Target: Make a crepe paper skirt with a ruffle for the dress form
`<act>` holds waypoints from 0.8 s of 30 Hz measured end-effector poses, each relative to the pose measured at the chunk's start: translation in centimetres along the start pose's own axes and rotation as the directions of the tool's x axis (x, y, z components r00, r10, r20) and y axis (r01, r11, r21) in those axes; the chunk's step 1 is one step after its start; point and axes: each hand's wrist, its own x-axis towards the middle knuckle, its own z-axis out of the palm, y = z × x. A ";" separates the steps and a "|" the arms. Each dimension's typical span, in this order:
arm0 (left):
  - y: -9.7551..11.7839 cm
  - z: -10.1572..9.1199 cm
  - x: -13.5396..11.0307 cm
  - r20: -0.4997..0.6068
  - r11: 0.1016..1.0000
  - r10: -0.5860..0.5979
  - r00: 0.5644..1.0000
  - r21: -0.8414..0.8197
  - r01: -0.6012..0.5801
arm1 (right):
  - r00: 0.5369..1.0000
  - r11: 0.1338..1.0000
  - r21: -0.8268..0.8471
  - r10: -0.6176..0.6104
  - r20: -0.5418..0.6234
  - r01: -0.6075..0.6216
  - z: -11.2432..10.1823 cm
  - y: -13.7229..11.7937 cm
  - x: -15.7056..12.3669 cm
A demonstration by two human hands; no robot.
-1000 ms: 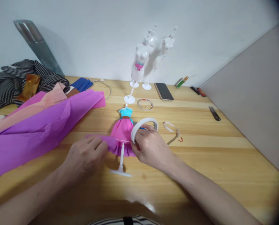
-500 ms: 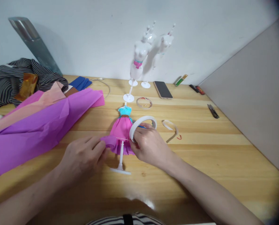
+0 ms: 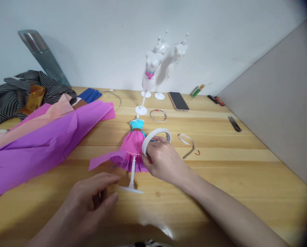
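Note:
A small doll dress form (image 3: pixel 133 173) lies or leans on the table, dressed in a turquoise top (image 3: pixel 137 124) and a pink skirt (image 3: pixel 133 142) with a purple ruffle under its hem. From the ruffle a loose purple paper strip (image 3: pixel 102 159) trails out to the left. My right hand (image 3: pixel 163 157) grips a roll of white tape (image 3: pixel 156 132) at the skirt's right edge; a thin stretch of tape runs along the hem. My left hand (image 3: pixel 91 199) is apart from the dress, near the stand's base, thumb and fingers parted with nothing between them.
Purple, pink and peach crepe paper (image 3: pixel 86 127) covers the left side, beside striped cloth (image 3: pixel 14 92). White mannequins (image 3: pixel 150 65) stand at the back, near a phone (image 3: pixel 178 101). A box cutter (image 3: pixel 235 124) lies right; a tape scrap (image 3: pixel 193 145) lies right of the roll.
My left hand has let go of the purple strip and drawn back toward me. The strip now hangs loose to the left. My right hand keeps its place with the tape roll.

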 end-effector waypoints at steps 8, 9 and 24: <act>1.0 0.2 0.3 0.179 0.501 -0.625 0.760 -0.654 0.566 | 0.998 1.000 0.008 0.006 -0.067 -0.006 0.2 0.3 0.2; 1.4 0.2 0.5 0.218 0.407 -0.652 0.726 -0.707 0.578 | 0.997 1.000 0.009 0.009 -0.075 -0.008 0.2 0.4 0.2; 3.6 1.3 2.9 0.339 -0.153 -0.745 0.575 -0.925 0.346 | 0.998 0.999 0.037 0.009 -0.070 -0.006 -0.5 0.2 0.3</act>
